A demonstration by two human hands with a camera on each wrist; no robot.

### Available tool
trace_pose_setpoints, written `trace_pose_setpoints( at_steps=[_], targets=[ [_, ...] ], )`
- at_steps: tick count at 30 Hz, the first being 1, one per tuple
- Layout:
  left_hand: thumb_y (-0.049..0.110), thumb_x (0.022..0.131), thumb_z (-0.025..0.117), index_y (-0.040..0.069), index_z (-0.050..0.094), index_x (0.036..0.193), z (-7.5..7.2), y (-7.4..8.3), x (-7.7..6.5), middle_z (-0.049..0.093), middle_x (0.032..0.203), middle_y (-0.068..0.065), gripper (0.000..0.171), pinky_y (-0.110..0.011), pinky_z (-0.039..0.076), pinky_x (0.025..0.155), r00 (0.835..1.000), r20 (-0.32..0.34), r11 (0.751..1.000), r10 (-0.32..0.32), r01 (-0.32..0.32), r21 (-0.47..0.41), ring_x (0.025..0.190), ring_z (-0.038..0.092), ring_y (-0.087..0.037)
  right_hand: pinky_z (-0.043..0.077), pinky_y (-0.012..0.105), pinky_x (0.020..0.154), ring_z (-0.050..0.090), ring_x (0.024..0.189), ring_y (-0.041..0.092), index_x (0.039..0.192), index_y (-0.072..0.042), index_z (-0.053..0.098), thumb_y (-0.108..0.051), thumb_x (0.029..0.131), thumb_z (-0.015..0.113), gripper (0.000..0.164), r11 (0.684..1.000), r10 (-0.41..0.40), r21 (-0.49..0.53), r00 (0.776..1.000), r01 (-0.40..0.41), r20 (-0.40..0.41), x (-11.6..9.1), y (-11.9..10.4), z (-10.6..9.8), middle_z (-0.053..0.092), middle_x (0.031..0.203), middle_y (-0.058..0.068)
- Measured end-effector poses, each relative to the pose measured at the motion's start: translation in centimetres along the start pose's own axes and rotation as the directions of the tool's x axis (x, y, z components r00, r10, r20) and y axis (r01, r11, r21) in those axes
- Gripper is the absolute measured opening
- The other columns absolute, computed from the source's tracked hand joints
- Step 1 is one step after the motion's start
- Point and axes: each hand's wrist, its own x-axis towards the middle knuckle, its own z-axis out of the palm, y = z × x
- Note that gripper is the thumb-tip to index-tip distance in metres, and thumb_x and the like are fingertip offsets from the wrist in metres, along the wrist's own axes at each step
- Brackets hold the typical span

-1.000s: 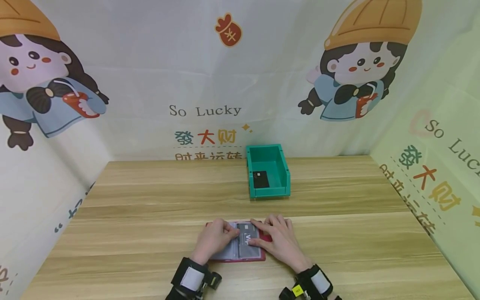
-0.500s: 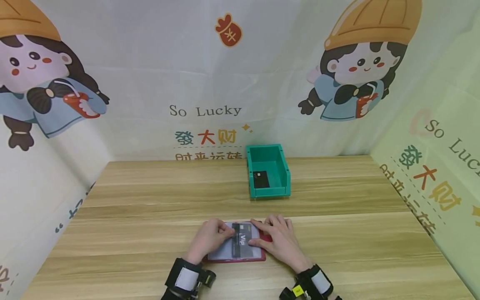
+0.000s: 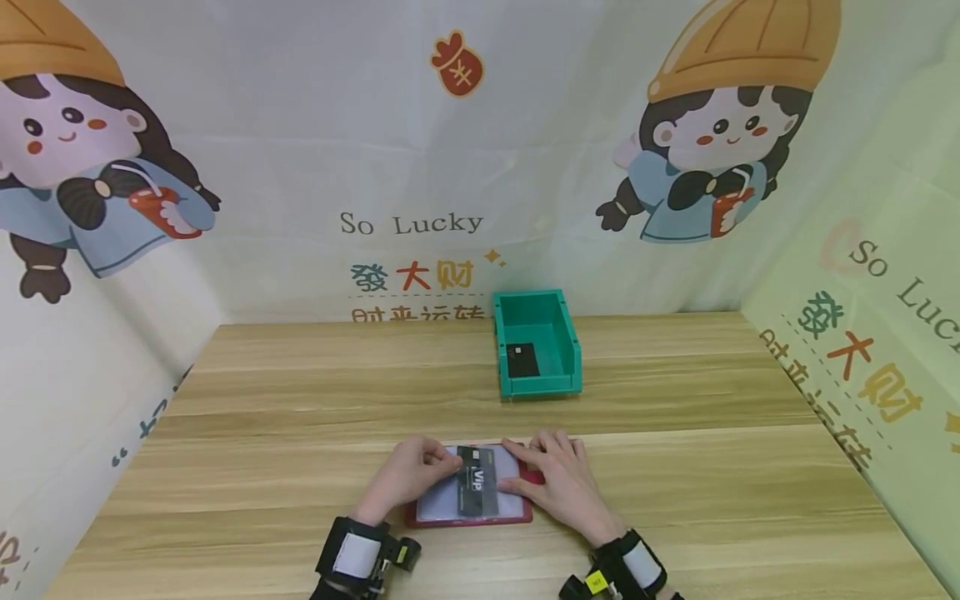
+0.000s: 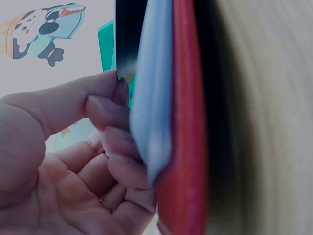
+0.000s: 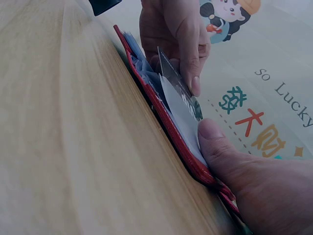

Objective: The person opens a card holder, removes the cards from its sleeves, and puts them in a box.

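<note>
A red card holder (image 3: pixel 468 523) lies opened on the table, with clear plastic sleeves (image 3: pixel 438 500) inside. My left hand (image 3: pixel 408 471) pinches the upper left edge of a dark grey VIP card (image 3: pixel 474 492) between thumb and fingers. The card lies partly outside its sleeve, its right strip looking paler under the plastic. On the holder's right side, my right hand (image 3: pixel 555 479) holds it, thumb on the sleeve and index finger at the top edge. In the right wrist view the card (image 5: pixel 176 83) stands tilted from the sleeve; the other right fingers are hidden there.
Behind the holder stands a green open-front bin (image 3: pixel 540 385) with a black card (image 3: pixel 522 360) inside. The wooden table (image 3: pixel 300 400) meets a printed cloth backdrop (image 3: pixel 300 167) at the back and sides. Each wrist wears a black strap with a camera.
My left hand has moved leftward with the VIP card, sliding it left across the holder and partly out of the sleeve. The right hand stays where it was.
</note>
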Motion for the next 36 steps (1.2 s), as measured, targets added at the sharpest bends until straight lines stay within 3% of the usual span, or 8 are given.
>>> trace_pose_setpoints(
  at_steps=[9, 17, 30, 36],
  targets=[
    [0.015, 0.097, 0.073, -0.003, 0.073, 0.088, -0.8, -0.8, 0.1, 0.07, 0.078, -0.003, 0.02, -0.026, 0.048, 0.065, 0.998, 0.055, 0.996, 0.03, -0.025, -0.089, 0.071, 0.059, -0.011, 0.025, 0.038, 0.086, 0.038, 0.095, 0.016, 0.139, -0.022, 0.071, -0.047, 0.089, 0.081, 0.057, 1.0, 0.003, 0.019, 1.0, -0.003, -0.001, 0.0, 0.0, 0.1, 0.043, 0.094, -0.007],
    [0.014, 0.099, 0.071, -0.003, 0.074, 0.09, -1.3, -1.0, 0.2, 0.071, 0.077, -0.003, 0.02, -0.024, 0.047, 0.064, 0.996, 0.068, 0.993, 0.054, -0.046, -0.112, 0.07, 0.059, -0.011, 0.026, 0.038, 0.086, 0.038, 0.095, 0.016, 0.139, -0.022, 0.071, -0.046, 0.089, 0.081, 0.057, 1.0, 0.0, 0.02, 1.0, 0.0, -0.002, 0.0, 0.0, 0.0, 0.043, 0.094, -0.007],
    [0.015, 0.102, 0.068, -0.003, 0.075, 0.094, -2.1, -0.8, 0.0, 0.071, 0.079, -0.003, 0.021, -0.026, 0.049, 0.066, 0.997, 0.082, 0.987, 0.01, 0.003, -0.161, 0.071, 0.059, -0.013, 0.024, 0.036, 0.084, 0.035, 0.091, 0.014, 0.138, -0.022, 0.071, -0.048, 0.089, 0.081, 0.056, 1.0, -0.007, 0.02, 1.0, 0.007, -0.014, 0.0, 0.1, 0.1, 0.041, 0.093, -0.007],
    [0.013, 0.102, 0.066, -0.006, 0.075, 0.099, -2.1, -0.6, 0.0, 0.071, 0.081, -0.005, 0.021, -0.025, 0.049, 0.066, 0.996, 0.083, 0.985, 0.017, -0.002, -0.175, 0.073, 0.059, -0.013, 0.024, 0.036, 0.084, 0.035, 0.092, 0.014, 0.138, -0.021, 0.071, -0.047, 0.089, 0.081, 0.056, 1.0, -0.008, 0.028, 1.0, 0.009, -0.018, -0.1, 0.1, 0.1, 0.042, 0.093, -0.007]
  ],
)
